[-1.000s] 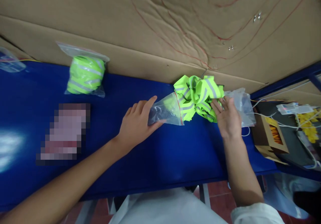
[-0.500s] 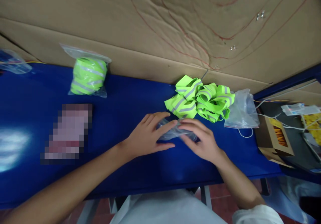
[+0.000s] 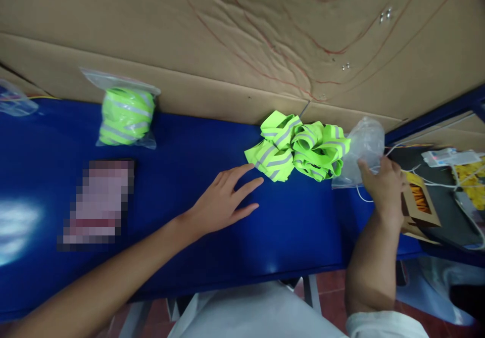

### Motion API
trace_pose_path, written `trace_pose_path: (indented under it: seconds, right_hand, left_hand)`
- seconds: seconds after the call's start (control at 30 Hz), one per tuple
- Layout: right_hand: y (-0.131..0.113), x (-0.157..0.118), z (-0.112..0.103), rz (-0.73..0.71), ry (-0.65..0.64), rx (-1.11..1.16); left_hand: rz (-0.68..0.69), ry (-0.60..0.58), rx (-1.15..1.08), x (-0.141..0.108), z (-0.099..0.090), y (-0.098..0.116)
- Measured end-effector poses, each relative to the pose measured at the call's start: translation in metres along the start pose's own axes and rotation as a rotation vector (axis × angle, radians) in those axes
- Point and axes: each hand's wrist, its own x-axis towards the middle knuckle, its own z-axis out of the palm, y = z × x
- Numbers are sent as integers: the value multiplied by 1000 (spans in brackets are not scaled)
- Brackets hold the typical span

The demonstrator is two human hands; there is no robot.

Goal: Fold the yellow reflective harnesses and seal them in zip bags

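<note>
My left hand (image 3: pixel 227 199) hovers palm down over the blue table, fingers spread and holding nothing. Its fingertips are close to the near edge of a loose pile of neon-yellow straps with grey reflective stripes (image 3: pixel 275 158). Over on the right, my right hand (image 3: pixel 384 184) is at a clear plastic bag (image 3: pixel 354 158), its thumb and fingers curled around the bag's near right side. The fingertips are partly hidden by the hand. The bag looks puffed up and lies against the strap pile's right end.
A zip bag packed with neon-yellow straps (image 3: pixel 127 118) stands at the back left. In front of it lies a blurred-out flat object (image 3: pixel 100 199). A cardboard box (image 3: pixel 420 211) and white cables (image 3: pixel 439 189) are on the right. A brown-papered wall (image 3: pixel 151 40) borders the table's back.
My right hand has moved right, from the crumpled clear plastic between both hands to the bag beside the pile. That plastic is gone from under my left hand, which stays nearly still.
</note>
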Motion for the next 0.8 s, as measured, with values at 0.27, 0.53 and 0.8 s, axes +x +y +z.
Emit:
trace_pose_path:
  seconds: [0.27, 0.53, 0.8]
  right_hand:
    - [-44, 4, -18, -328, -16, 66]
    - [-29, -4, 46, -113, -411, 15]
    - [-27, 2, 40, 16, -124, 150]
  left_hand:
    - [-4, 3, -16, 0, 2, -1]
    - [-20, -68, 71, 1, 0, 0]
    - [-659, 146, 279, 10, -48, -52]
